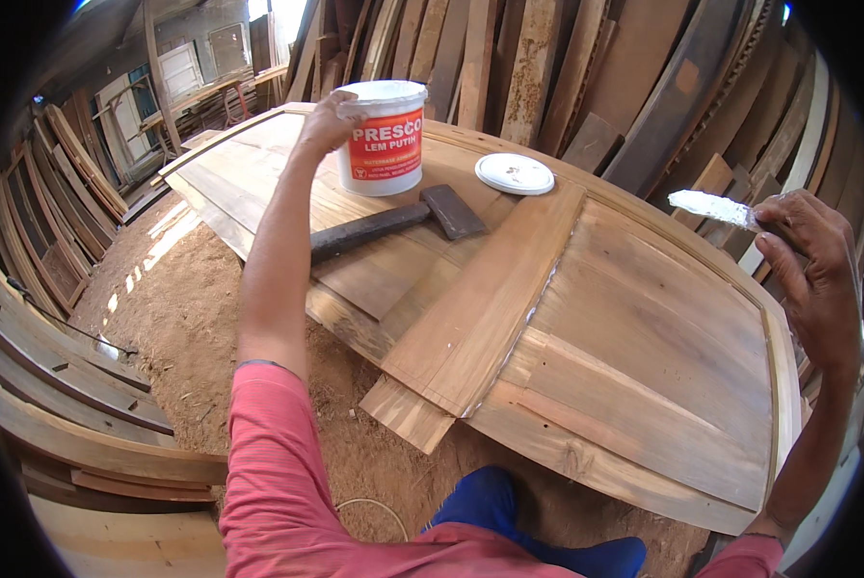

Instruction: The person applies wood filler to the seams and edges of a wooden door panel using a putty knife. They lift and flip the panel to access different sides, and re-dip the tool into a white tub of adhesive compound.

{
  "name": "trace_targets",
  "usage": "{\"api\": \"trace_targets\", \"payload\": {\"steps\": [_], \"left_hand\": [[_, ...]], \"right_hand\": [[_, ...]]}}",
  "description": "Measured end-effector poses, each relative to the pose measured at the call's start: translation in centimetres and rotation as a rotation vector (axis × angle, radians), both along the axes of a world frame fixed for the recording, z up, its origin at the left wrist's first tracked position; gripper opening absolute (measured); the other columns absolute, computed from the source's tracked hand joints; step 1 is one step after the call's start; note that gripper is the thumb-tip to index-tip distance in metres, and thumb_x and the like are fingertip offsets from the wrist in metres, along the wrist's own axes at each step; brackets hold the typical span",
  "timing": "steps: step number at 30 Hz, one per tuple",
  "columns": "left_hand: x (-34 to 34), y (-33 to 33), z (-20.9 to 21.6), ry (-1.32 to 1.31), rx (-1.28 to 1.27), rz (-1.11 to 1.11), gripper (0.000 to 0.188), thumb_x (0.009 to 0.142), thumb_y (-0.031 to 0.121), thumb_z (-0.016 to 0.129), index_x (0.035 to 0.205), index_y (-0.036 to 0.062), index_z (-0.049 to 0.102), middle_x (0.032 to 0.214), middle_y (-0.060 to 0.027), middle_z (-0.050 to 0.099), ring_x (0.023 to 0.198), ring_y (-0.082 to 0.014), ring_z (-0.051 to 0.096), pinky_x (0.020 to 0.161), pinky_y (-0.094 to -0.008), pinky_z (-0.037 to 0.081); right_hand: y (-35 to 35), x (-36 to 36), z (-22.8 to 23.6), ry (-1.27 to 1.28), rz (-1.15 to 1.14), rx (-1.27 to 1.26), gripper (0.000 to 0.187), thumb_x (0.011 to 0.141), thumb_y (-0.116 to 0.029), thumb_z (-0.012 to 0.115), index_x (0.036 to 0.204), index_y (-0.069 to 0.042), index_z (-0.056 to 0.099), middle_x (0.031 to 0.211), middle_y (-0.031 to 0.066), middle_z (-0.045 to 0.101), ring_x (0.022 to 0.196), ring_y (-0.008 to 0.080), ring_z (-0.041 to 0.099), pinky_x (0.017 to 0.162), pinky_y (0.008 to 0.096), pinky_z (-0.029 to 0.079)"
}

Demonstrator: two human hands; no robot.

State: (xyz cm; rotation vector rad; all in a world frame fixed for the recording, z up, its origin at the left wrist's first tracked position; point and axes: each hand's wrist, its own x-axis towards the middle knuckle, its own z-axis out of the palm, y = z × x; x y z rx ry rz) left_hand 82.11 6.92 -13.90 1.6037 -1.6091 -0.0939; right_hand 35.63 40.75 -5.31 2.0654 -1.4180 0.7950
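My left hand [325, 127] is closed on the rim of a white tub of glue [382, 179] with a red label; the tub stands upright on a wooden panel door [649, 289]. Raised beyond the door's right end, my right hand [815, 260] pinches a short stick [713, 206] thickly coated in white glue. The stick points left, apart from the wood. A round white lid [515, 174] lies to the right of the tub. In front of the tub rests a dark-headed hammer [453, 212], its handle toward the left. White glue lines the seam beside the wide middle board [480, 299].
Many planks [538, 67] lean upright behind the door. Curved timber pieces [75, 385] are stacked at the left. Sawdust covers the floor [176, 318]. A thin hoop or cord [374, 503] lies near my legs.
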Motion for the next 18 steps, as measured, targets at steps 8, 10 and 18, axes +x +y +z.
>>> {"api": "trace_targets", "payload": {"steps": [8, 10, 18], "left_hand": [[4.5, -5.3, -2.2, -0.111, -0.277, 0.057, 0.043, 0.083, 0.034, 0.076, 0.118, 0.0128, 0.064, 0.109, -0.0146, 0.072, 0.100, -0.0280, 0.069, 0.088, -0.0382, 0.053], [6.3, -6.1, -2.1, 0.122, -0.252, -0.085, 0.039, 0.085, 0.026, 0.077, 0.117, 0.0090, 0.063, 0.105, -0.0114, 0.073, 0.093, -0.0215, 0.070, 0.080, -0.0317, 0.054], [2.5, -2.9, -2.2, 0.593, -0.200, -0.462, 0.033, 0.088, 0.014, 0.076, 0.116, 0.0058, 0.060, 0.095, -0.0044, 0.072, 0.071, -0.0055, 0.060, 0.057, -0.0201, 0.046]], "right_hand": [[-0.8, -3.5, -0.9, -0.031, -0.016, 0.074, 0.012, 0.090, -0.010, 0.066, 0.099, -0.001, 0.065, 0.092, 0.0106, 0.064, 0.089, 0.0215, 0.062, 0.086, 0.0340, 0.050], [-0.3, -4.9, -0.8, -0.024, -0.027, 0.083, 0.011, 0.095, -0.012, 0.063, 0.100, -0.002, 0.065, 0.097, 0.0094, 0.064, 0.094, 0.0200, 0.065, 0.092, 0.0328, 0.052], [2.8, -8.4, 3.2, 0.109, 0.076, 0.071, 0.013, 0.091, -0.010, 0.072, 0.093, 0.002, 0.069, 0.082, 0.0051, 0.067, 0.071, 0.0096, 0.060, 0.066, 0.0242, 0.049]]}}
